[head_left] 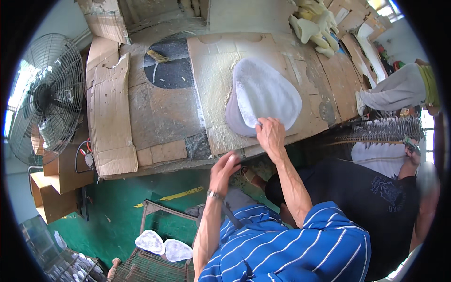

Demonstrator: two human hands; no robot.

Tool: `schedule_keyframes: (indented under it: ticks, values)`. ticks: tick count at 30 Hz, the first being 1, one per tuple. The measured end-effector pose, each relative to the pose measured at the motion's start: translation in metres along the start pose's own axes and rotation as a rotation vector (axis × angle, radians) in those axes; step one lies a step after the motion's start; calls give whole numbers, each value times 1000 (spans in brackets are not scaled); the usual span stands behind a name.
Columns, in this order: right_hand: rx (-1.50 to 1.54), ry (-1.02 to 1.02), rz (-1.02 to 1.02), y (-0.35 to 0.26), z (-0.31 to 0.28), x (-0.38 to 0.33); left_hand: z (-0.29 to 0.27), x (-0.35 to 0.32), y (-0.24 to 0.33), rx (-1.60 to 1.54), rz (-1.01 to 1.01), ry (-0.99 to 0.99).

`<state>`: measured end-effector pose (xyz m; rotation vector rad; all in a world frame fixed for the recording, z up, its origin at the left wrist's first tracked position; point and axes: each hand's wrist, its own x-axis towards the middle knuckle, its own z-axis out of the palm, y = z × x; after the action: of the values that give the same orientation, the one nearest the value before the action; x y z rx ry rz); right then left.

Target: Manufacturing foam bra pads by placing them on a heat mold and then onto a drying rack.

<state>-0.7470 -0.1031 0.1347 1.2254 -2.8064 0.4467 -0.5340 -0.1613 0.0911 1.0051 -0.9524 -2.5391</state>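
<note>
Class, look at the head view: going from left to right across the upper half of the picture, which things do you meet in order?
Round wire-caged metal fan → brown cardboard flap → black oval patch → white fluffy rounded pad → pile of pale yellow moulded pieces.

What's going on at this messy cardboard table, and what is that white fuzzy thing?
A person in a blue striped shirt is working at a bench covered in cardboard sheets. Their right hand grips the near edge of a white fleecy pad that lies on a grey piece of the same shape. Their left hand, with a watch on the wrist, is at the bench's front edge, and what it holds cannot be made out. Two similar white pads rest on a wire rack below, and a large fan stands to the left.
</note>
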Motion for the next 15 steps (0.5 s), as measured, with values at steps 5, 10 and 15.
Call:
schedule_keyframes:
  ticks: [5, 10, 15]
  values:
    - [101, -97, -155, -65, -29, -33, 5, 66, -11, -617, -132, -240]
    - [147, -362, -238, -132, -30, -102, -60, -1, -38, -770, 117, 64]
    - [392, -587, -264, -199, 6, -185, -152, -122, -69, -1129, 457, 312]
